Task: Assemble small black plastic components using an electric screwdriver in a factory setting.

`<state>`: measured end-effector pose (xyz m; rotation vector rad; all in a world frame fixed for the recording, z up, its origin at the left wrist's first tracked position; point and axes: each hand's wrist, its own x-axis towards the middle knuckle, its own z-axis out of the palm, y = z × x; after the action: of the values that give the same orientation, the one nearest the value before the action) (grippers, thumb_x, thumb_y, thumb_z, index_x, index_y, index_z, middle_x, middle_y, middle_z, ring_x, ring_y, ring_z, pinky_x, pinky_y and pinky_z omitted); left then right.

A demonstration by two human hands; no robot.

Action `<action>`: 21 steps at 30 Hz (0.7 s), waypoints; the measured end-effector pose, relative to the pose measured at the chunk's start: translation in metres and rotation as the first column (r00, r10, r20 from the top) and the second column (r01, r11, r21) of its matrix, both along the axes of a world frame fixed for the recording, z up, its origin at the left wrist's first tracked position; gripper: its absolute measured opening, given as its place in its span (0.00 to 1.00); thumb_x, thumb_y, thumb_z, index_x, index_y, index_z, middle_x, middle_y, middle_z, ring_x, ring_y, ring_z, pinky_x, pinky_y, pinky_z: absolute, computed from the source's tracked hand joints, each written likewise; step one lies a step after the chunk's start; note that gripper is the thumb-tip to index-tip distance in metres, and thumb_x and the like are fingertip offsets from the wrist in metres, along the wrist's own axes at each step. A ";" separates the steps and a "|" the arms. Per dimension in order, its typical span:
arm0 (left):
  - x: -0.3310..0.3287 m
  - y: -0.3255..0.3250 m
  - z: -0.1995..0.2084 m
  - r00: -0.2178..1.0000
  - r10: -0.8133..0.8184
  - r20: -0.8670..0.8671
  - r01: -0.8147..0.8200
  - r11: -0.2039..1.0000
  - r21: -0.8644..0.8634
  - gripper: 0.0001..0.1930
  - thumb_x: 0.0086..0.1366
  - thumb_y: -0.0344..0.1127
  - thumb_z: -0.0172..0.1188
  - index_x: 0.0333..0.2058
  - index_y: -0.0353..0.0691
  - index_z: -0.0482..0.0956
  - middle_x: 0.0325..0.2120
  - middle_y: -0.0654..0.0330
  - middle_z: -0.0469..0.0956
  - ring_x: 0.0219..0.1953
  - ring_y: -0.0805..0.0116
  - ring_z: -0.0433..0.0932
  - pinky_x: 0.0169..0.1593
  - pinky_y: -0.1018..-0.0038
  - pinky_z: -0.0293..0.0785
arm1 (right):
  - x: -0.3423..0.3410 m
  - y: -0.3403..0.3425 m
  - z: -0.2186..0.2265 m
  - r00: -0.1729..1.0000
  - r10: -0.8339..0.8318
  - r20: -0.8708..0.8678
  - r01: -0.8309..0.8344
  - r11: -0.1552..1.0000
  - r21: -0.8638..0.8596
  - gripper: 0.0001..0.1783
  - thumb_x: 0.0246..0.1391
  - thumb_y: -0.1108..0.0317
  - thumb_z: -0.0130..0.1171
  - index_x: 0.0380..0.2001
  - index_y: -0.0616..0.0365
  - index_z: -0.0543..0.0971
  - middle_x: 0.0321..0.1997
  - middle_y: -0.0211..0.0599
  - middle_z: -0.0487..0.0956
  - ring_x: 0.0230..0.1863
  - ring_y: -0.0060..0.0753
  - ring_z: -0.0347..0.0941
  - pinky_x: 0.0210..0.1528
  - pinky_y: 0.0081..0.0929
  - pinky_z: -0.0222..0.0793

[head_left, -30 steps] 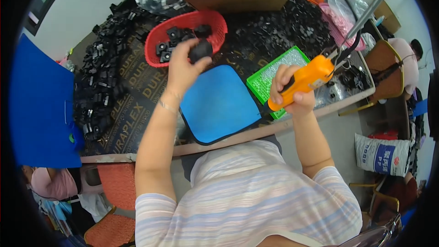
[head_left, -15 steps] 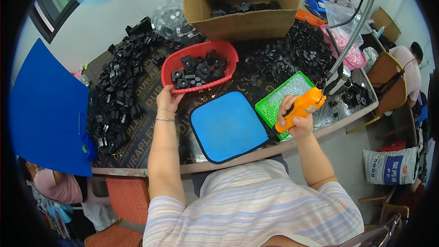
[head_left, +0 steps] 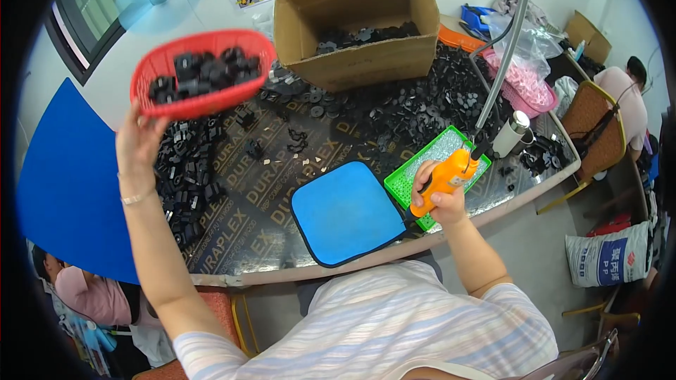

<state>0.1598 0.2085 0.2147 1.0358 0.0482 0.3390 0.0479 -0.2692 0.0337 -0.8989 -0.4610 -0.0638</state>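
Note:
My left hand (head_left: 141, 142) grips the near rim of a red plastic basket (head_left: 211, 103), holding it raised above the left side of the table. Black plastic parts (head_left: 204, 72) fill the basket. My right hand (head_left: 443, 200) is wrapped round an orange electric screwdriver (head_left: 449, 174), whose tip points down and left. Under the screwdriver lies a green perforated tray (head_left: 398, 188) with many small shiny pieces, perhaps screws. A blue pad with a black edge (head_left: 346, 212) lies on the table in front of me, with nothing on it.
Behind the pad stands a cardboard box (head_left: 355, 67) with black parts inside. Black pieces are heaped at the left (head_left: 186, 200) and at the back right (head_left: 436, 102). A metal pole (head_left: 508, 49) rises beside a pink basket (head_left: 524, 91). A blue panel (head_left: 74, 183) borders the left.
The red basket has been lifted off the table and carried left by my left hand. My right hand keeps hold of the screwdriver, with little movement.

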 end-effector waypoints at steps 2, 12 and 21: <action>0.024 -0.053 0.047 0.996 0.078 0.045 -0.085 0.983 0.161 0.14 0.63 0.35 0.52 0.44 0.35 0.70 0.41 0.55 0.72 0.44 0.57 0.70 0.47 0.60 0.74 | -0.001 -0.004 -0.003 1.000 -0.014 0.014 0.014 1.000 0.005 0.20 0.38 0.63 0.64 0.31 0.62 0.69 0.29 0.38 0.67 0.22 0.31 0.69 0.25 0.23 0.67; 0.120 -0.325 0.042 0.590 -0.189 0.785 -0.766 0.177 0.618 0.10 0.52 0.35 0.60 0.29 0.35 0.76 0.49 0.42 0.64 0.50 0.43 0.64 0.53 0.61 0.64 | -0.024 -0.012 0.001 0.996 -0.081 0.031 0.079 0.996 0.040 0.19 0.37 0.68 0.64 0.33 0.65 0.70 0.30 0.38 0.69 0.23 0.29 0.70 0.25 0.22 0.66; 0.104 -0.301 0.042 0.487 -0.263 0.833 -0.823 0.179 0.538 0.09 0.54 0.34 0.60 0.26 0.34 0.73 0.45 0.46 0.68 0.44 0.50 0.70 0.45 0.64 0.69 | -0.029 -0.016 -0.002 0.996 -0.086 0.001 0.086 0.996 0.022 0.19 0.37 0.68 0.64 0.33 0.64 0.70 0.28 0.39 0.69 0.23 0.29 0.69 0.25 0.22 0.66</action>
<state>0.2635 -0.0921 0.2569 2.0577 -0.9967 1.4748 0.0190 -0.2848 0.0320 -0.8972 -0.4223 -0.1479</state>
